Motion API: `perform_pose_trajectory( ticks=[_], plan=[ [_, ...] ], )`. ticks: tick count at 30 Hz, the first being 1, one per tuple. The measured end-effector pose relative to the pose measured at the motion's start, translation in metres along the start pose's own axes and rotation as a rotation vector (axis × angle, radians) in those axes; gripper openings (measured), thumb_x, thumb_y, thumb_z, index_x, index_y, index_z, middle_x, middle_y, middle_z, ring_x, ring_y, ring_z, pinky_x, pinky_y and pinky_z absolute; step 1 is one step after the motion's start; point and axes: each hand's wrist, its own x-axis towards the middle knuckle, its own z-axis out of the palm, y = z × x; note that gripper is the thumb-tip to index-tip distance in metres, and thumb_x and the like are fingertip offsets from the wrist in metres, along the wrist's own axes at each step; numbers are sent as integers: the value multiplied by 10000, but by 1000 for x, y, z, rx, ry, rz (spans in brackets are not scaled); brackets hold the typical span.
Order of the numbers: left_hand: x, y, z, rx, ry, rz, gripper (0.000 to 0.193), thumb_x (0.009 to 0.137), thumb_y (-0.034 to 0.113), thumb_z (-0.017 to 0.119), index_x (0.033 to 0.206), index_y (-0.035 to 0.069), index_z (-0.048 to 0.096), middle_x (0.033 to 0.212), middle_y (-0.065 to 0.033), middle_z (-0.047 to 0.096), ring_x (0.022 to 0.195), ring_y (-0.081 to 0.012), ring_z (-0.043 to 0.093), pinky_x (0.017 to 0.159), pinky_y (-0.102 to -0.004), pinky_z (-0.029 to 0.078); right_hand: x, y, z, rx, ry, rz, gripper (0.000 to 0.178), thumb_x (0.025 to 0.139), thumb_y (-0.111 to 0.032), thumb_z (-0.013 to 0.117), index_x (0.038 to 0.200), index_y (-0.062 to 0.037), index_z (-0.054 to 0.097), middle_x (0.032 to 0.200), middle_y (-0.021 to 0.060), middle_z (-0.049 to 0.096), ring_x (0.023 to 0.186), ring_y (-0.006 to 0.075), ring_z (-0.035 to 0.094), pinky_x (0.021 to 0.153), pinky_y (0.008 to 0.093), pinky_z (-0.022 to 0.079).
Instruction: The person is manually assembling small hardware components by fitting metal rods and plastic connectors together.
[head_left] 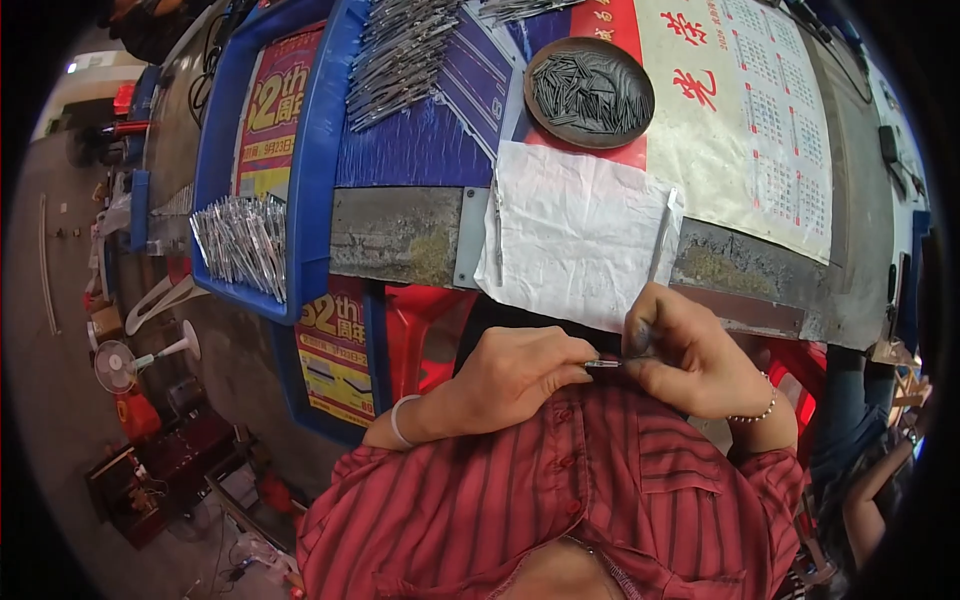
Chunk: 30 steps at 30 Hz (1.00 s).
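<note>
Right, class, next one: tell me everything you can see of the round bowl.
The bowl is round, shallow and brown, with a thin raised rim; whether it is wood or metal, I cannot tell. It stands upright on the table, mostly over a red sheet. Many slim, dark grey pieces lie loose inside, pointing in various directions and hiding much of the bottom. Its near edge lies close to a creased white sheet; whether they touch is unclear.

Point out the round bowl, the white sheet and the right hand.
Round bowl (590,141), head view: on its near rim.
White sheet (575,225), head view: on its bare middle.
Right hand (697,362), head view: on the middle of the hand.
</note>
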Motion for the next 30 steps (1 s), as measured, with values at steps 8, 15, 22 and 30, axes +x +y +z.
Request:
perform_pose_trajectory(
  ticks=[8, 15, 22, 30],
  plan=[
    [-6, -1, 8, 172, 114, 130, 278, 731, 60, 720, 977, 19, 598, 727, -85, 582, 630, -243, 607, 541, -333, 471, -7, 11, 10, -340, 143, -151, 144, 813, 8, 574, 923, -8, 483, 686, 57, 537, 606, 116, 518, 562, 268, 414],
    [-4, 1, 11, 376, 239, 195, 254, 752, 83, 702, 972, 2, 604, 715, -77, 570, 614, -218, 593, 524, -321, 464, -7, 24, 8, -429, 269, -282, 63, 856, -28, 586, 885, 6, 542, 714, 71, 575, 606, 165, 568, 568, 281, 436],
    [-7, 1, 13, 514, 249, 246, 237, 776, 97, 666, 978, -12, 606, 730, -67, 556, 583, -183, 558, 493, -303, 435, -6, 20, 17, -553, 336, -289, 58, 842, -3, 579, 839, 10, 523, 686, 112, 546, 595, 244, 571, 552, 297, 429],
    [-6, 5, 13, 593, 253, 281, 229, 782, 91, 652, 976, -25, 616, 730, -56, 544, 561, -161, 530, 473, -284, 409, -6, 29, 18, -275, 345, -229, 92, 850, -30, 611, 805, -2, 535, 661, 52, 578, 584, 123, 557, 547, 249, 427]
  ],
)
